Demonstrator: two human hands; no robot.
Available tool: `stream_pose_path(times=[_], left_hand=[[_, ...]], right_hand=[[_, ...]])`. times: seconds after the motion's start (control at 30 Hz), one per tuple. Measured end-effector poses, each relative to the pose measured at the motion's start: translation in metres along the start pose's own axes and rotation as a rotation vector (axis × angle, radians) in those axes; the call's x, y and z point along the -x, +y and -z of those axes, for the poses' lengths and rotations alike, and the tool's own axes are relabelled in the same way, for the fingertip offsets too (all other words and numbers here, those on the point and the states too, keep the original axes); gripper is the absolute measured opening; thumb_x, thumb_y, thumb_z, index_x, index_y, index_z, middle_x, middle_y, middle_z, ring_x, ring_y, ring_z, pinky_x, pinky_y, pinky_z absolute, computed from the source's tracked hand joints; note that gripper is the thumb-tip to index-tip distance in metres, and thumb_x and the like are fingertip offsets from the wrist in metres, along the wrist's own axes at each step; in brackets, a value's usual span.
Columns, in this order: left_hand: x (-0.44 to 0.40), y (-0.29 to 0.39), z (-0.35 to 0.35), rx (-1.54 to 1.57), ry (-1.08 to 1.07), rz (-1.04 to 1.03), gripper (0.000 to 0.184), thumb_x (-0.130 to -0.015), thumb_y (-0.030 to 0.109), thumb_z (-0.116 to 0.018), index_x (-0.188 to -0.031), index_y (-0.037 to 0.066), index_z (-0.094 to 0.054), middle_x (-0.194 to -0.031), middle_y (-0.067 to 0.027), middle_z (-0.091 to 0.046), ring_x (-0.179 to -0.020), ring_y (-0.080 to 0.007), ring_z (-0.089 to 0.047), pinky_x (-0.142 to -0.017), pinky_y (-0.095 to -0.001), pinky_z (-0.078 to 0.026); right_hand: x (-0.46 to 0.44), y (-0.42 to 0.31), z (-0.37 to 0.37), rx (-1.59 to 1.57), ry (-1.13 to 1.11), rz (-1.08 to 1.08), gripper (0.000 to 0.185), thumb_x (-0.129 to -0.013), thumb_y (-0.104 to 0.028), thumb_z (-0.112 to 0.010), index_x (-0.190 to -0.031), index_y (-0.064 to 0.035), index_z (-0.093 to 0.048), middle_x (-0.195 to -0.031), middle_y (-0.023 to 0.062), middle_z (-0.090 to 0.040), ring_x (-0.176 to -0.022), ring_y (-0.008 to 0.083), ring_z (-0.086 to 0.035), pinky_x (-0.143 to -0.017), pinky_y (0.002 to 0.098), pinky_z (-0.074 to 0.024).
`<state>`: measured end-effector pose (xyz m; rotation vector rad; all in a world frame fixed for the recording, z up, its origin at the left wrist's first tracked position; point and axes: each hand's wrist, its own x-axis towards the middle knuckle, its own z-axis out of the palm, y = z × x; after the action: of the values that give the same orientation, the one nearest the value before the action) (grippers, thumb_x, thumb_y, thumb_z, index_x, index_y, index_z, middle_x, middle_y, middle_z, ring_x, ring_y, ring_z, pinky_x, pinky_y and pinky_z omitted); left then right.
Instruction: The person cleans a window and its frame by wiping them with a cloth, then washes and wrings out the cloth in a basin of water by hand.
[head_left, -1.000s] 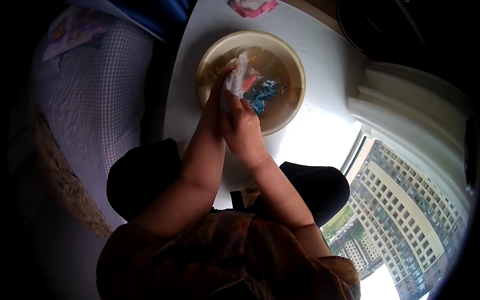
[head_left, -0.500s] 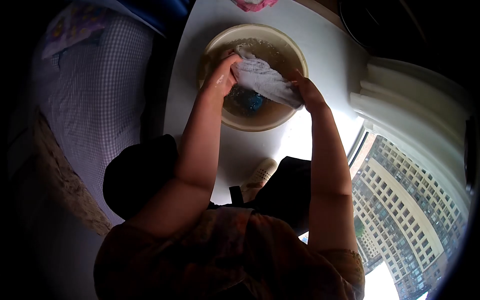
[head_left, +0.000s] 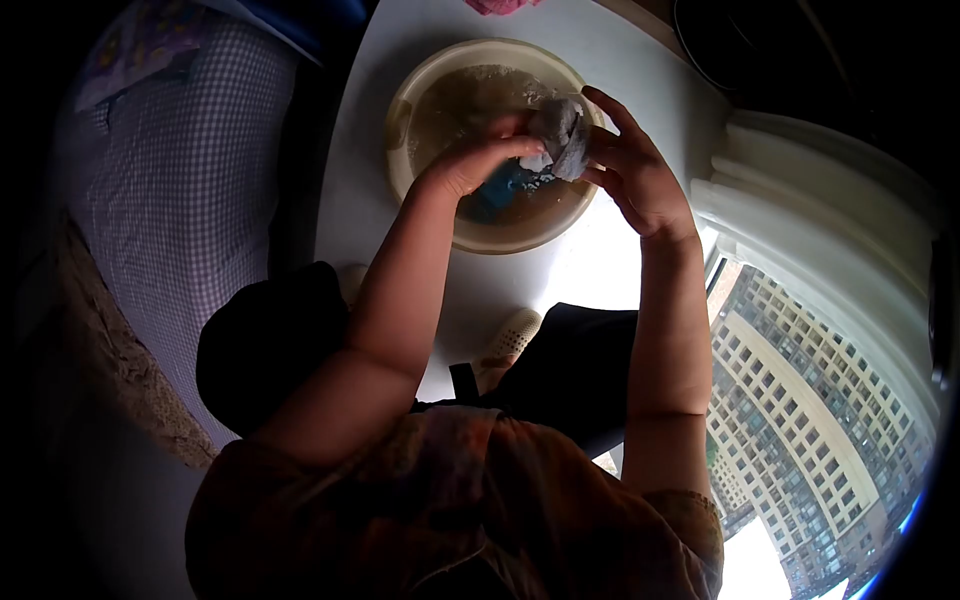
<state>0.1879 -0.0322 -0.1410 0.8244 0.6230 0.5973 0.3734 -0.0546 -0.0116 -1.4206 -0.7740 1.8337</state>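
A wet, light grey cloth (head_left: 560, 135) is bunched up over the right half of a cream basin (head_left: 500, 246) of murky water. My left hand (head_left: 490, 155) grips the cloth from the left, its fingers partly blurred and dim. On the other side, my right hand (head_left: 640, 180) has its fingers spread, with some of them at the cloth's right edge. Whether those fingertips press on the cloth I cannot tell. Something blue (head_left: 498, 190) lies in the water below my left hand, its kind unclear.
The basin stands on a pale floor (head_left: 350, 190). A pink cloth (head_left: 503, 5) lies beyond it. At left is a bed with a checked cover (head_left: 200, 170). White curtains (head_left: 800, 200) and a window (head_left: 790, 400) are on the right. My shoe (head_left: 515, 335) is near the basin.
The cloth was stretched between both hands and is now bunched up. My left hand has moved right; my right hand has risen and spread its fingers. The view has shifted slightly.
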Motion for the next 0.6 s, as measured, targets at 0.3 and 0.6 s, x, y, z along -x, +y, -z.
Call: stream_pose_path(times=[0.3,0.6], left_hand=[[-0.001,0.014,-0.021,-0.192,-0.03,-0.152,0.081,-0.079,0.017,-0.073,-0.146,0.012,-0.029,-0.136,-0.0128,-0.047,-0.119,-0.0211,-0.05,-0.101,-0.0352,-0.04],[0.002,0.0,0.003,0.341,0.326,0.048,0.026,-0.089,0.017,-0.054,-0.109,0.003,-0.063,-0.102,-0.0045,-0.064,-0.095,-0.0139,-0.059,-0.086,-0.0304,-0.045]], right_hand=[[-0.005,0.013,-0.006,-0.198,-0.057,0.125,0.069,-0.087,0.011,-0.046,-0.149,-0.0064,-0.021,-0.138,0.0223,-0.042,-0.123,0.0305,-0.05,-0.098,0.0352,-0.0471],[-0.008,-0.001,0.017,0.178,0.097,0.21,0.057,-0.094,-0.013,-0.057,-0.146,-0.009,-0.033,-0.134,0.0182,-0.052,-0.117,0.0278,-0.057,-0.1,0.0373,-0.0453]])
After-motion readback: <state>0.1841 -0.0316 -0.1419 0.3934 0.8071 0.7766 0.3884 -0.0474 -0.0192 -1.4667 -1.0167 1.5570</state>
